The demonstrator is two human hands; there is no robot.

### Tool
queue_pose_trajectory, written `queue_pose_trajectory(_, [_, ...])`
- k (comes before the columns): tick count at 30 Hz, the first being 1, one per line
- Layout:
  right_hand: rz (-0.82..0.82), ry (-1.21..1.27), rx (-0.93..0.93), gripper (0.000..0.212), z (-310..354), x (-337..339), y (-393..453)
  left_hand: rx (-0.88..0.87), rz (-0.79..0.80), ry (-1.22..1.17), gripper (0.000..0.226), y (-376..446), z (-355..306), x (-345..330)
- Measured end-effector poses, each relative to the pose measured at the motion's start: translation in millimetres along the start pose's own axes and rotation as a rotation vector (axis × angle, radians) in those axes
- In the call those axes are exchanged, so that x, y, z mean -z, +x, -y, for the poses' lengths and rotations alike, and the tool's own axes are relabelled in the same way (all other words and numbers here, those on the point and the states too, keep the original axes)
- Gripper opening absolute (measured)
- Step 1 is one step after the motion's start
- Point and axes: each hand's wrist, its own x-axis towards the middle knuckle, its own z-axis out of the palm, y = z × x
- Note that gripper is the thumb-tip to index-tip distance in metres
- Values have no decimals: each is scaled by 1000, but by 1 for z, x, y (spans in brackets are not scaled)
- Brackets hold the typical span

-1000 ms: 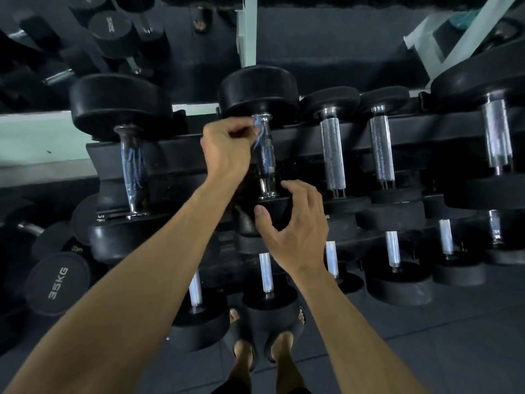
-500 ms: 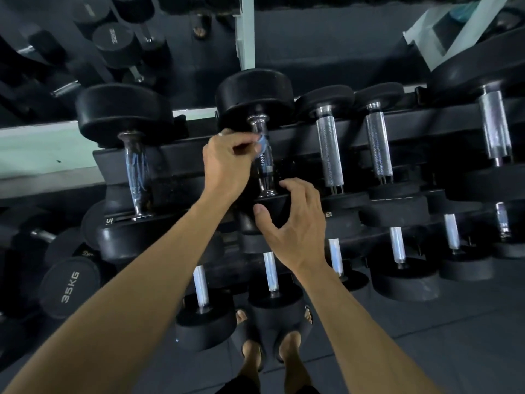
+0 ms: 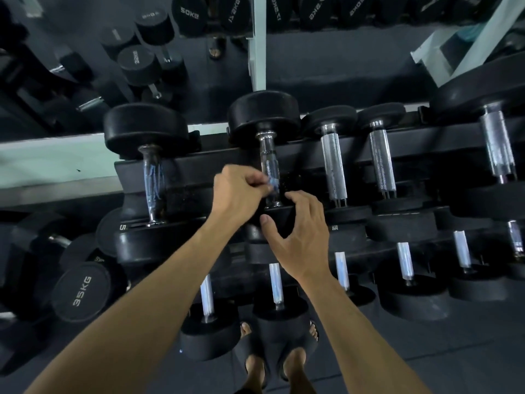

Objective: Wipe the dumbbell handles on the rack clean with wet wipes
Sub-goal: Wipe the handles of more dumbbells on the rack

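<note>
wet wipe [image 3: 273, 183] mostly hidden in left hand [image 3: 237, 191], forearms cropped below

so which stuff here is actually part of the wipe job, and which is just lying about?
In the job:
- left hand pinching the wet wipe
- handle being wiped
- right hand steadying that dumbbell's near head
- rack

Lying about:
- 35KG dumbbell
- sandals
</note>
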Motion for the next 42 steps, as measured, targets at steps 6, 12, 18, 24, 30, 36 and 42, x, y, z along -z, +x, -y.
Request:
queue_pose_trajectory(6, [17,6,2,63,-1,-1,0,-9,-100,-71,13,17,-9,2])
queue_pose_trajectory(12, [14,7,-1,68,0,1,-1,39,127,110,11,-4,9,8])
queue_pose_trajectory(18, [165,-52,-23,94,1,8,1,-44,-54,-39,16,14,-12,1])
queue_pose_trajectory(24, [389,-171,50,103,-1,30,7,9,127,192,11,-5,0,6])
queue_pose_trajectory(30, [369,-597,207,117,-16,59,44,-45,-170,-38,14,13,-23,-8])
queue_pose_trajectory(36, [521,-676,247,110,-17,63,58,100,48,275,19,-9,-19,-6])
queue_pose_trajectory(42, [447,-476,289,120,-37,68,86,-36,-324,154,10,23,-47,-27])
